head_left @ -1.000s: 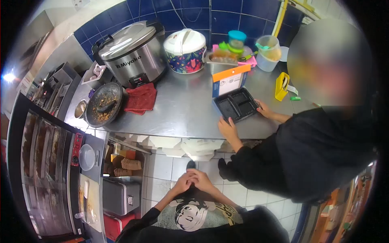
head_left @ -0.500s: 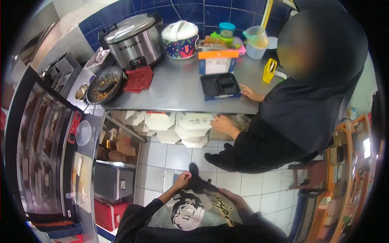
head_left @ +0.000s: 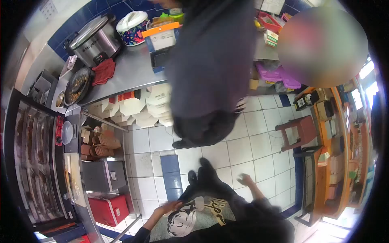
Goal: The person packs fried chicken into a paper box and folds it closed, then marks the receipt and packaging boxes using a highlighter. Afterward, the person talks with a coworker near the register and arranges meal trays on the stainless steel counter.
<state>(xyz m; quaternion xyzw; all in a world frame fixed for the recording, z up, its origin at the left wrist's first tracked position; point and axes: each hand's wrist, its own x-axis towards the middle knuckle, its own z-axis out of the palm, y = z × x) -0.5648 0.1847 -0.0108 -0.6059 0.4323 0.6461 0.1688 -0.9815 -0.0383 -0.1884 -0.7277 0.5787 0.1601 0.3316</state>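
Note:
Low in front of my shirt, my left hand [head_left: 170, 207] rests near the printed chest, fingers stretched out and nothing in them. My right hand [head_left: 245, 180] hangs over the white floor tiles, well apart from the left, slightly blurred, with its fingers loosely apart and empty. A co-worker in dark clothes [head_left: 210, 73] stands at the steel counter [head_left: 125, 67]. The body partly covers a black tray [head_left: 159, 59] beside an orange-topped box [head_left: 162, 37]. The co-worker's hands cannot be made out.
On the counter stand a large rice cooker [head_left: 95, 42], a flowered pot [head_left: 131, 28], a red cloth [head_left: 103, 71] and a stone mortar [head_left: 77, 87]. White cartons [head_left: 131, 103] lie below. A brown stool [head_left: 298, 131] and wooden shelves [head_left: 332, 146] are at right.
The view has turned right. My hands, together one second ago, are now apart, the right one farther out. The co-worker now stands in front of the counter's middle, hiding part of the tray.

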